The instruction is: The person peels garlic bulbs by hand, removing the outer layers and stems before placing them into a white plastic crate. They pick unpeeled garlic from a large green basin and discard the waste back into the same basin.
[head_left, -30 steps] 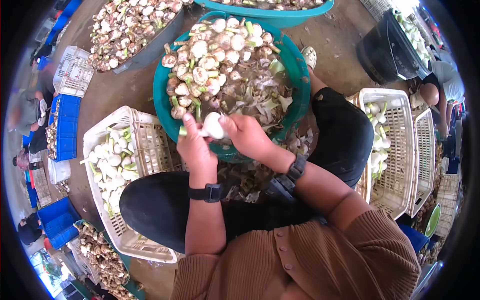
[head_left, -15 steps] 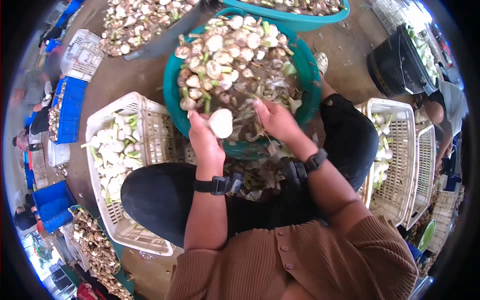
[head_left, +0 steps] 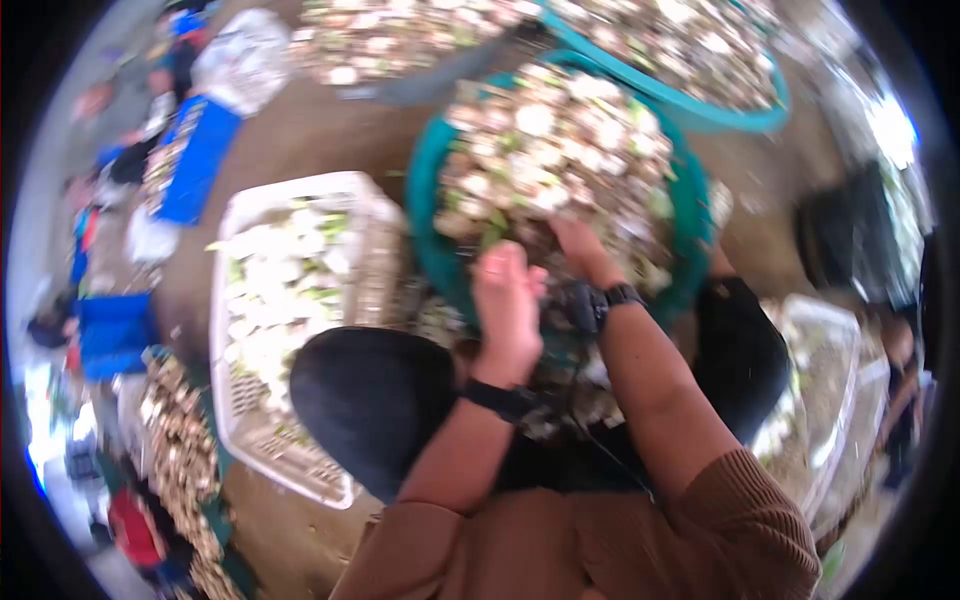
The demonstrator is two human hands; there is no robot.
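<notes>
A round green tub (head_left: 425,220) in front of me holds a heap of garlic bulbs (head_left: 540,130) with stems, some dirty, with loose skins at its right side. My right hand (head_left: 585,250) reaches over the tub's near part and touches the heap; its fingertips are hidden and blurred. Close by on the left, my left hand (head_left: 508,310) is raised at the tub's near rim with its fingers curled in. Whatever it may hold is not visible. A white crate (head_left: 225,330) of cleaned white garlic bulbs (head_left: 285,270) stands to the left.
Another teal tub (head_left: 690,115) and a grey tub (head_left: 430,75), both full of garlic, stand behind. At right are a black bucket (head_left: 850,235) and white crates (head_left: 825,330). Blue crates (head_left: 200,165) and a person's hand and arm (head_left: 155,120) appear far left.
The white bulb in my left hand is gone from sight. My right hand has moved closer to my left and into the garlic heap. The whole view has shifted and blurred.
</notes>
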